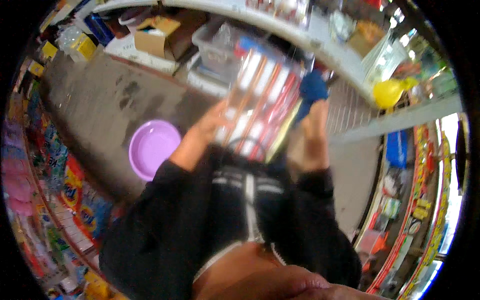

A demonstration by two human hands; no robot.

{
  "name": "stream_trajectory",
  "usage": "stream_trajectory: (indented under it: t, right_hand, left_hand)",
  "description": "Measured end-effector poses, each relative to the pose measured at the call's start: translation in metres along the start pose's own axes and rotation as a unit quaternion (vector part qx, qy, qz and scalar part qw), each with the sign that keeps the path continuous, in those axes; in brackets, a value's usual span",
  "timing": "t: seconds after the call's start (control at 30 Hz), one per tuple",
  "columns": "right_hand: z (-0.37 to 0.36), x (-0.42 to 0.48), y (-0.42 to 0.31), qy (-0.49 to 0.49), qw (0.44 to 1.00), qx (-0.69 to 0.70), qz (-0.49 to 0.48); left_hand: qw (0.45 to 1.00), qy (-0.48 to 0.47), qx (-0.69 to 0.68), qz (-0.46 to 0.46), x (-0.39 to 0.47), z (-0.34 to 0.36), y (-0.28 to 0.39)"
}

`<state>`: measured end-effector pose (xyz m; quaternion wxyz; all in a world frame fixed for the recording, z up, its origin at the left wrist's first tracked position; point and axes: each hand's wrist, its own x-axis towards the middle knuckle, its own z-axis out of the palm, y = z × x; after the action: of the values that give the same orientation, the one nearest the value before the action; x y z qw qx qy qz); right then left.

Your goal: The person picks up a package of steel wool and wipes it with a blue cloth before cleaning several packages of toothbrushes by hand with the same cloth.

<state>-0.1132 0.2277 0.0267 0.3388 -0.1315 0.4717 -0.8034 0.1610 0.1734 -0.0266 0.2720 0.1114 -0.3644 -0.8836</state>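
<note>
A blurred stack of clear plastic-wrapped packs (258,93), striped white, red and orange, is tilted in front of my torso. My left hand (217,120) grips its left edge. At its right side, my right hand (315,112) holds a bunched dark blue cloth (314,88) against or very near the packs; the blur hides whether these fingers also touch them. A yellowish edge shows along the right side of the stack. What the packs contain cannot be told.
A purple plastic basin (155,150) stands on the floor at left. Ahead are an open cardboard box (153,41), a grey plastic tub (215,56) and a white counter edge (240,13). Shelves of packaged goods (71,187) curve along the left; more shelves (408,210) line the right.
</note>
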Motion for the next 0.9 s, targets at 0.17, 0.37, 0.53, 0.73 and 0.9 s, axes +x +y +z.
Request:
stream_trajectory:
  t: [0.17, 0.37, 0.53, 0.73, 0.9]
  right_hand:
    - [-0.009, -0.006, -0.023, -0.055, 0.991, 0.05, -0.116]
    - [0.023, -0.056, -0.027, -0.24, 0.928, -0.219, -0.184]
    - [0.065, -0.118, 0.007, -0.294, 0.511, -0.687, -0.426]
    - [0.028, -0.125, 0.012, -0.446, 0.474, -0.655, -0.385]
    - [0.007, -0.123, 0.014, -0.473, 0.511, -0.63, -0.344]
  left_hand:
    - [0.991, -0.037, -0.114, 0.055, -0.003, 0.027, 0.007]
    - [0.991, -0.042, -0.103, 0.069, 0.015, 0.007, -0.002]
    - [0.955, -0.081, -0.287, 0.002, 0.039, 0.011, -0.005]
    - [0.987, -0.009, -0.12, 0.111, 0.036, -0.001, 0.009]
    - [0.98, -0.01, -0.153, 0.124, 0.035, -0.016, 0.013]
